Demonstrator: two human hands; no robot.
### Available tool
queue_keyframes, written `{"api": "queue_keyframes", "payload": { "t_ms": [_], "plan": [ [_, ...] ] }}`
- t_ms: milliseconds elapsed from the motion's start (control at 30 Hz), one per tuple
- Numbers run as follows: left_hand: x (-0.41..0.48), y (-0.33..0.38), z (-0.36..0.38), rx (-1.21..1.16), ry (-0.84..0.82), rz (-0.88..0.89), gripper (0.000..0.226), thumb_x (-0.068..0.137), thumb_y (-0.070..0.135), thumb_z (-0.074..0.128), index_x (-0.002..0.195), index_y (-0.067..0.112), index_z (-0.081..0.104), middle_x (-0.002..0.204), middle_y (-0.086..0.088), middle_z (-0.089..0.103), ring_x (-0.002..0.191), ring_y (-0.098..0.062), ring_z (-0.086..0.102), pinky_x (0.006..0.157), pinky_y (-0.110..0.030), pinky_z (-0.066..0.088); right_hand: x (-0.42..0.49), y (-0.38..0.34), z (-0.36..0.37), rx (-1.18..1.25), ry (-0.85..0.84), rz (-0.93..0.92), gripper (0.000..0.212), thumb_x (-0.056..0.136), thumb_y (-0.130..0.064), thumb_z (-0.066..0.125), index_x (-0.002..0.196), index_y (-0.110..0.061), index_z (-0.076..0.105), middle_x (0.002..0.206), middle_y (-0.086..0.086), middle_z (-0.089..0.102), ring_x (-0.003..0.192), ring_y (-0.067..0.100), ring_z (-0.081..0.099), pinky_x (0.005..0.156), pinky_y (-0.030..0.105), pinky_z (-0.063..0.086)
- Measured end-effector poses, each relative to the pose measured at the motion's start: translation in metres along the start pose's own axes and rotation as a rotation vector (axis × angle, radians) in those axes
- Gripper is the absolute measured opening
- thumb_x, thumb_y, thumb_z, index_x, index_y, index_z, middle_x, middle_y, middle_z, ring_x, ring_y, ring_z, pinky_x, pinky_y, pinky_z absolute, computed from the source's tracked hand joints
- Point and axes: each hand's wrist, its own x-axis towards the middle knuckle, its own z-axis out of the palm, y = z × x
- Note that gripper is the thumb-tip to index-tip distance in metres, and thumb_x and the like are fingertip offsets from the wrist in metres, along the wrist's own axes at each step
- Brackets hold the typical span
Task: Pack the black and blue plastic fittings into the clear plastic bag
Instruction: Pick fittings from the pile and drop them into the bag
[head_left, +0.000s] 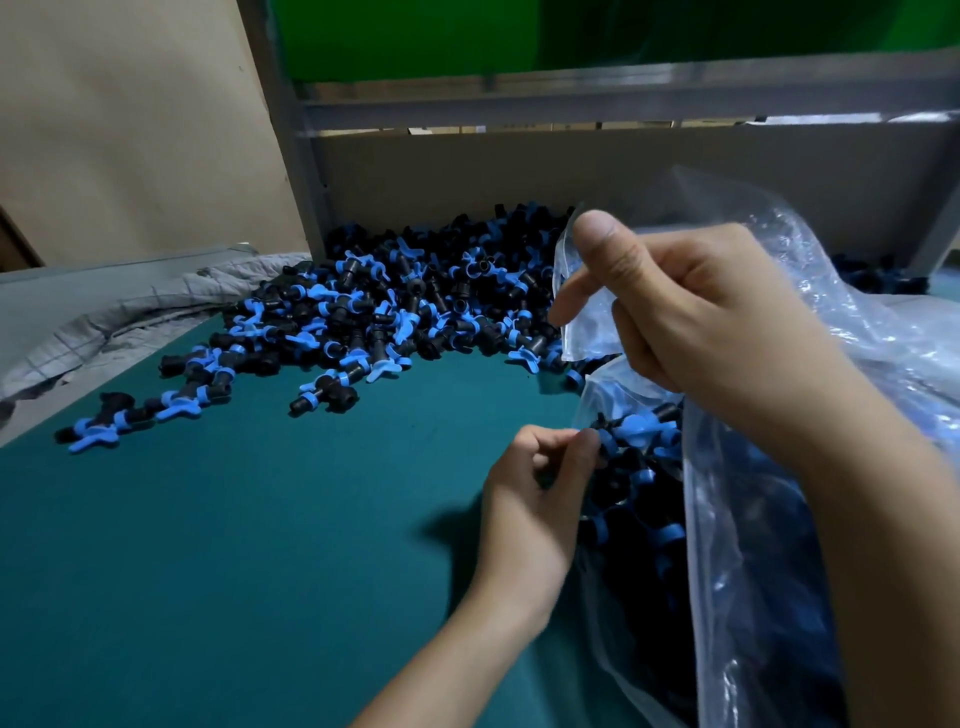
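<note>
Holding the clear plastic bag (769, 561) open at its mouth: right hand (691, 322) grips the upper lip, fingers curled round the film, thumb raised. Left hand (535, 499) pinches the lower lip, just beside the packed fittings (641, 431). Bag lies at right of desk (234, 545) and looks well filled. Loose fittings (415, 301) are heaped behind, near the mouth. Advice: keep lips taut and apart, mouth tilted upward, before freeing a hand to scoop.

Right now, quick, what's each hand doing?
Left hand: pinching the clear plastic bag's lower edge, it seems.
Right hand: gripping the bag's upper edge.
</note>
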Motion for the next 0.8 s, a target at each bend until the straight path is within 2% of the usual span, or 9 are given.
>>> {"api": "queue_keyframes", "payload": {
  "t_ms": [133,200,267,333,400,533,633,700,800],
  "plan": [
    [0.005,0.005,0.02,0.121,0.004,0.012,0.019,0.09,0.039,0.068,0.082,0.022,0.065,0.079,0.014,0.071,0.072,0.003,0.064,0.067,-0.014,0.047,0.0,0.0,0.001,0.002,0.0,-0.005,0.055,0.099,-0.059,0.043,0.073,-0.022,0.074,0.039,0.004,0.04,0.033,0.008,0.039,0.042,0.009,0.028],
    [0.007,0.009,0.031,0.133,-0.013,-0.012,0.021,0.086,0.043,0.068,0.078,0.024,0.062,0.077,0.01,0.071,0.072,-0.002,0.064,0.071,-0.024,0.051,0.0,0.0,0.001,0.007,-0.01,-0.001,0.055,0.098,-0.06,0.042,0.074,-0.023,0.074,0.039,0.003,0.039,0.034,0.008,0.038,0.043,0.01,0.028],
    [0.009,0.014,0.038,0.167,-0.059,-0.034,0.031,0.078,0.058,0.051,0.076,0.028,0.058,0.077,0.005,0.066,0.086,-0.019,0.063,0.082,-0.037,0.051,0.001,0.001,0.002,0.01,-0.023,0.002,0.054,0.097,-0.062,0.042,0.075,-0.024,0.074,0.039,0.001,0.037,0.035,0.008,0.036,0.042,0.011,0.027],
    [0.013,0.016,0.039,0.455,-0.109,0.091,0.049,0.073,0.062,0.025,0.086,0.029,0.059,0.082,0.006,0.057,0.094,-0.023,0.051,0.088,-0.039,0.041,0.001,0.001,0.002,0.003,-0.036,0.005,0.054,0.096,-0.064,0.04,0.076,-0.027,0.074,0.039,0.003,0.037,0.035,0.009,0.035,0.042,0.013,0.028],
    [0.019,0.015,0.034,0.848,-0.122,0.281,0.056,0.079,0.056,0.016,0.095,0.027,0.061,0.091,0.003,0.058,0.095,-0.023,0.045,0.085,-0.038,0.034,0.002,0.003,0.003,-0.012,-0.05,0.015,0.054,0.094,-0.067,0.039,0.076,-0.03,0.074,0.041,0.007,0.038,0.036,0.009,0.034,0.043,0.016,0.029],
    [0.032,0.012,0.026,0.979,-0.136,0.406,0.024,0.097,0.038,0.046,0.093,0.022,0.064,0.092,0.001,0.061,0.092,-0.024,0.046,0.081,-0.037,0.033,0.003,0.007,0.004,-0.086,-0.095,0.061,0.056,0.091,-0.071,0.035,0.076,-0.032,0.073,0.043,0.011,0.038,0.038,0.011,0.035,0.045,0.024,0.03],
    [0.036,0.005,0.012,0.908,-0.118,0.599,0.027,0.097,0.03,0.043,0.084,0.017,0.064,0.081,-0.002,0.065,0.079,-0.029,0.053,0.073,-0.037,0.039,0.003,0.009,0.005,-0.177,-0.117,0.094,0.061,0.088,-0.074,0.031,0.074,-0.031,0.072,0.048,0.017,0.043,0.041,0.011,0.038,0.053,0.032,0.037],
    [0.038,-0.003,-0.009,0.895,-0.09,0.655,0.029,0.099,0.032,0.041,0.098,0.02,0.067,0.087,0.0,0.066,0.081,-0.026,0.053,0.074,-0.035,0.037,0.003,0.01,0.005,-0.213,-0.127,0.113,0.062,0.087,-0.074,0.03,0.074,-0.029,0.072,0.047,0.012,0.045,0.04,0.009,0.041,0.055,0.031,0.039],
    [0.051,-0.022,-0.06,1.044,0.034,0.642,0.019,0.096,0.029,0.055,0.112,0.023,0.066,0.095,0.003,0.06,0.089,-0.021,0.052,0.078,-0.034,0.036,0.004,0.012,0.004,-0.268,-0.139,0.127,0.061,0.09,-0.071,0.031,0.075,-0.029,0.073,0.043,0.0,0.05,0.042,0.007,0.048,0.053,0.029,0.036]
  ]
}}
